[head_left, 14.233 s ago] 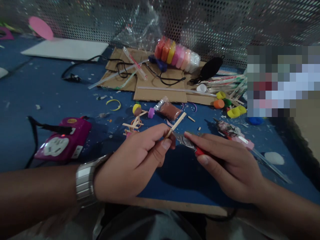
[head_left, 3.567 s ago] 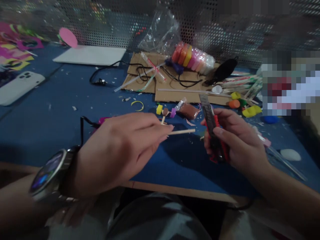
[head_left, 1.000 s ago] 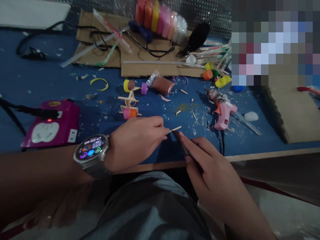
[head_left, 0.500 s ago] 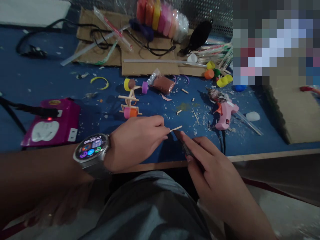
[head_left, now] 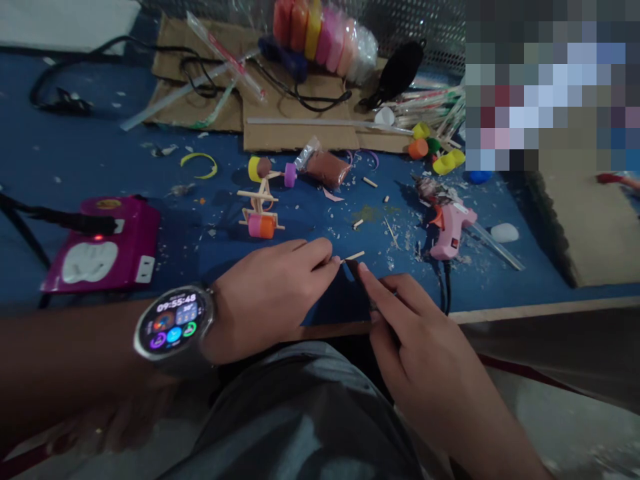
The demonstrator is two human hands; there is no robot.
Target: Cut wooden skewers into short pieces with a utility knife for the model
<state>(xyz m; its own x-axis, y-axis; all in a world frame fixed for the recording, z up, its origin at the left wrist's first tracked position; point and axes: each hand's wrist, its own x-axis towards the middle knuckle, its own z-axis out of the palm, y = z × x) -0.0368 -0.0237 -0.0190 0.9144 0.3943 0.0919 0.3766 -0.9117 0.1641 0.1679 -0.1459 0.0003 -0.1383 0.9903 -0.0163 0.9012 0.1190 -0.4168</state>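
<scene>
My left hand [head_left: 273,293], with a smartwatch [head_left: 173,327] on the wrist, pinches a thin wooden stick [head_left: 354,256] whose short tip pokes out to the right over the blue table [head_left: 90,160]. My right hand [head_left: 425,347] is closed around a utility knife [head_left: 361,280], index finger lying along its back. The blade tip sits against the stick just right of my left fingertips. Most of the knife is hidden under the hand. A small model of sticks and coloured caps [head_left: 260,203] stands just beyond my left hand.
A pink glue gun [head_left: 449,230] lies right of the hands amid wood shavings. A magenta power strip [head_left: 103,247] sits at left. Cardboard sheets [head_left: 300,127], stacked clay tubs [head_left: 320,30], a brown clay packet [head_left: 325,168], straws and loose caps [head_left: 433,147] fill the back.
My left wrist has rolled and slid a little toward me, turning the watch face up. The right index finger and blade stay at the stick; the stick's exposed tip looks slightly shorter.
</scene>
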